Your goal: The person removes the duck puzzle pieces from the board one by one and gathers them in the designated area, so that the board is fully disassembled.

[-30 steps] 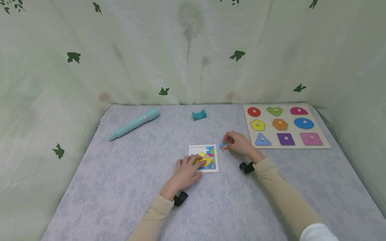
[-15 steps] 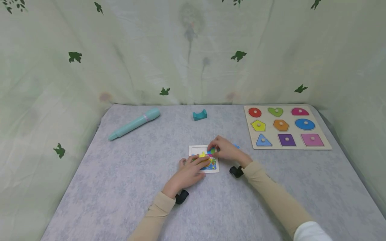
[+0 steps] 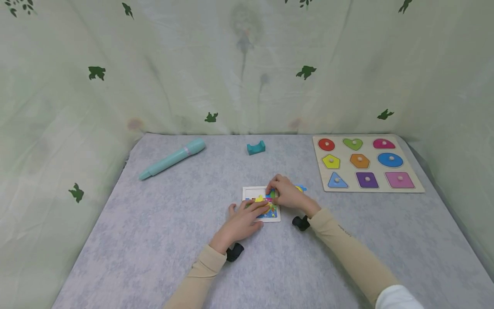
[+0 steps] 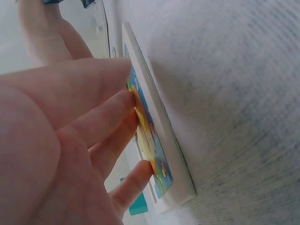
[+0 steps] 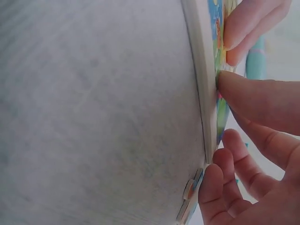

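Observation:
In the head view a small jigsaw puzzle in a white frame lies mid-table, with a bare white strip along its top left. My left hand rests on it, fingers extended, fingertips on the yellow part of the picture, as the left wrist view also shows. My right hand is at the upper right corner, thumb and index finger pinching a green-and-blue puzzle piece there. Loose puzzle pieces lie on the table beside the frame, mostly hidden below the right hand in the head view.
A wooden shape board with knobbed coloured shapes lies at the back right. A teal curved block stands at the back middle. Further left lies a long light-teal pen-shaped object. A pale patterned curtain surrounds the table.
My right hand has moved left from the loose pieces beside the frame to the puzzle's upper right corner, and has stayed there over the last half second. The left hand has barely moved.

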A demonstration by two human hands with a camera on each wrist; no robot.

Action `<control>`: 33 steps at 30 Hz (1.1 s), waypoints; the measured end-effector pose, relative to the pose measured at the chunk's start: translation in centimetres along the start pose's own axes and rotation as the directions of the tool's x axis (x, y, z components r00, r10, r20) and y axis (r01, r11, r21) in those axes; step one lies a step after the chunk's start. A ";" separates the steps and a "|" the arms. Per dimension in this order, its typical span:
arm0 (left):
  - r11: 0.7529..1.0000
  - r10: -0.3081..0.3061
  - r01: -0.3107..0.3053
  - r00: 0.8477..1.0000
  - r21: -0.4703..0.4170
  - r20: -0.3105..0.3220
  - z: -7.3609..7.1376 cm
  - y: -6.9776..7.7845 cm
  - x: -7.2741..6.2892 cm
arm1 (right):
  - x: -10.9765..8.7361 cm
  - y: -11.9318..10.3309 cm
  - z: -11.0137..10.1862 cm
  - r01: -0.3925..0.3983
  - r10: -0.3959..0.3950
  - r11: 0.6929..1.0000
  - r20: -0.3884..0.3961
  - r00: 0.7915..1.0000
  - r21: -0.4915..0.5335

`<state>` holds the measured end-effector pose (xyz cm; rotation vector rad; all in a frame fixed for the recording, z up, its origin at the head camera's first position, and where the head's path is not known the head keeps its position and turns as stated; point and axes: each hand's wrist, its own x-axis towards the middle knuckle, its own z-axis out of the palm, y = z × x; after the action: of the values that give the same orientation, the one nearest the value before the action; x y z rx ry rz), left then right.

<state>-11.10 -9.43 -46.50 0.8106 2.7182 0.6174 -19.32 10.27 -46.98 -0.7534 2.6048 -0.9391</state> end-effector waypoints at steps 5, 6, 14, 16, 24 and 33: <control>1.000 -0.007 0.007 1.000 -0.004 0.007 0.0 0.1 0.0 | -0.1 -0.3 0.5 0.061 -0.061 0.998 -0.010 0.998 0.004; 1.000 -0.007 0.007 1.000 -0.006 0.009 0.0 0.1 0.0 | -0.1 -0.3 0.5 0.073 -0.073 0.997 -0.013 0.997 0.007; 1.000 -0.008 0.008 1.000 -0.020 0.005 0.1 0.1 0.0 | 0.2 0.4 0.1 0.086 -0.079 0.992 -0.083 0.993 0.089; 0.999 -0.012 0.012 1.000 -0.030 0.002 0.1 0.0 -0.1 | 0.2 0.6 -0.1 0.079 -0.065 0.988 -0.102 0.993 0.131; 0.999 -0.010 0.010 1.000 -0.043 0.007 0.1 0.0 0.0 | -1.0 2.4 -3.0 -0.033 0.079 0.962 -0.160 0.984 0.270; 0.999 -0.021 0.021 1.000 -0.044 0.008 0.0 0.1 -0.2 | -4.0 6.0 -6.9 -0.124 0.174 0.956 -0.173 0.970 0.264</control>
<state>-10.90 -9.41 -46.46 0.7715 2.6922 0.6662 -21.15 19.97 -45.41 -0.4106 2.5876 -1.3224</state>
